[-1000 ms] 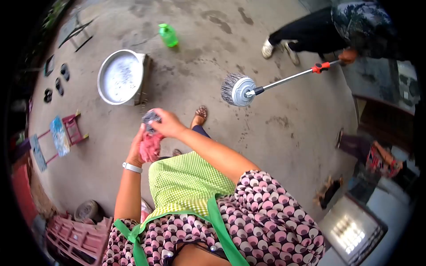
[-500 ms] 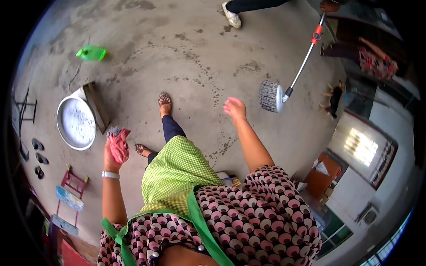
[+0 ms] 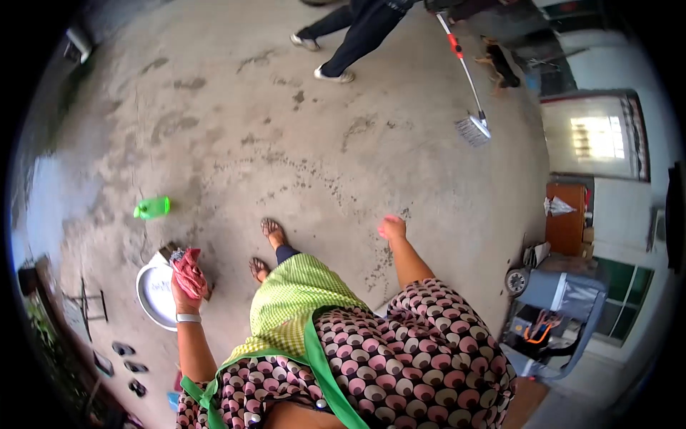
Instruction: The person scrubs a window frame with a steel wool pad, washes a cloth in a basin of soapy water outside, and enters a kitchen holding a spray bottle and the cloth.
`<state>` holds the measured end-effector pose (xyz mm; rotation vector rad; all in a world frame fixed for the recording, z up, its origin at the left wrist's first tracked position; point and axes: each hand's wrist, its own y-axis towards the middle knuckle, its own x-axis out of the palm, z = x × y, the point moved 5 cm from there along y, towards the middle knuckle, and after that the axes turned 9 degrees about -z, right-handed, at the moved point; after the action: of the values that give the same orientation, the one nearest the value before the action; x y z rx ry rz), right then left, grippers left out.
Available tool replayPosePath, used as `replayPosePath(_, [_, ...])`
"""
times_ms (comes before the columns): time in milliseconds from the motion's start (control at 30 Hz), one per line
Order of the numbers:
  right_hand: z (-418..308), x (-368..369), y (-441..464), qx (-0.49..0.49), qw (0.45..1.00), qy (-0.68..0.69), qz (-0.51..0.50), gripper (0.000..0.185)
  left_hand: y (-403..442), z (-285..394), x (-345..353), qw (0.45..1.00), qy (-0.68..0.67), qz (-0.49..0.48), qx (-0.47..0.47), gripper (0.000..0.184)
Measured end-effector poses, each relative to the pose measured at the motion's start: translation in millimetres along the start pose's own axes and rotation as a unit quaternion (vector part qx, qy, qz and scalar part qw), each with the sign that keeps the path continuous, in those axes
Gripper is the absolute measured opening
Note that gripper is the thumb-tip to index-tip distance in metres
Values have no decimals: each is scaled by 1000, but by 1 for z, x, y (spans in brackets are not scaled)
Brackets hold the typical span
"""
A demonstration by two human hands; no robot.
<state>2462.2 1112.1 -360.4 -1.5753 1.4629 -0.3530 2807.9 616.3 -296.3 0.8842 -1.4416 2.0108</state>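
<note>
In the lower left, the left hand (image 3: 184,300) grips with its fingers the cloth (image 3: 189,272), not yet put down, near the basin (image 3: 154,303), while the right hand (image 3: 391,228), half-open, carries nothing visible.

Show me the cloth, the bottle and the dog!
Cloth (image 3: 189,275), head view: its pink folds.
Bottle (image 3: 153,207), head view: its green side.
Dog (image 3: 504,70), head view: its dark body.
</note>
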Motion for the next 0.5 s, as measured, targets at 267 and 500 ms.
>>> replayPosePath(267, [79,-73,-65,63,989,109,76,30,8,5,30,997,52,-41,-35,33])
replayPosePath(500, [162,-146,-39,116,941,292,128,18,44,14,57,989,69,-111,72,32])
